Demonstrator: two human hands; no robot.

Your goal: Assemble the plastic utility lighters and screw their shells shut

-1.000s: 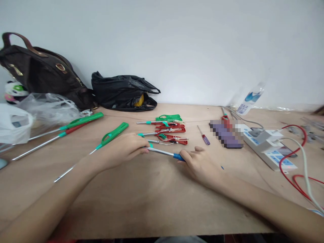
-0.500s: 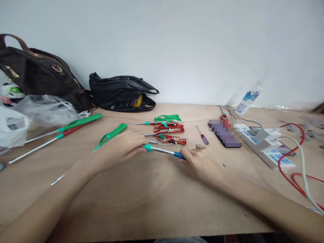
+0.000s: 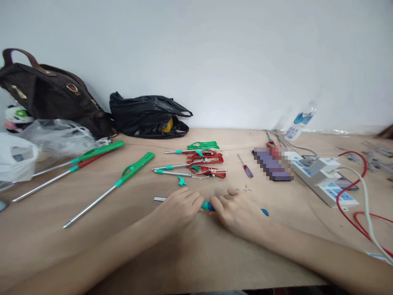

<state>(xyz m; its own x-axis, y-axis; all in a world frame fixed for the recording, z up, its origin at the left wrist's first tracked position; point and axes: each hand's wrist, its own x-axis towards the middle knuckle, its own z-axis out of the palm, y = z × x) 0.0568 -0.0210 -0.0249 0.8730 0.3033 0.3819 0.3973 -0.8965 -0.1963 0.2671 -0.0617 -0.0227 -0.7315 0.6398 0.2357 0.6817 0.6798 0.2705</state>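
Blue lighter (image 3: 210, 206) lies crosswise between the two hands, over the near part of the surface (image 3: 196, 254); whether it touches down I cannot tell. Left hand (image 3: 183, 208): fingers curled tight round the metal tube (image 3: 159, 199). Right hand (image 3: 233, 209): fingers wrapped round the blue handle (image 3: 264, 212). One hand at each half, I judge, keeps it steady. Looks: silver tube end poking out left, teal and blue showing in the gap. Screws (image 3: 245, 189), teal clip (image 3: 181, 180) and screwdriver (image 3: 247, 166) sit just beyond, presumably for easy reach. Opened red lighters (image 3: 219, 171) lie in a row, probably to keep parts together.
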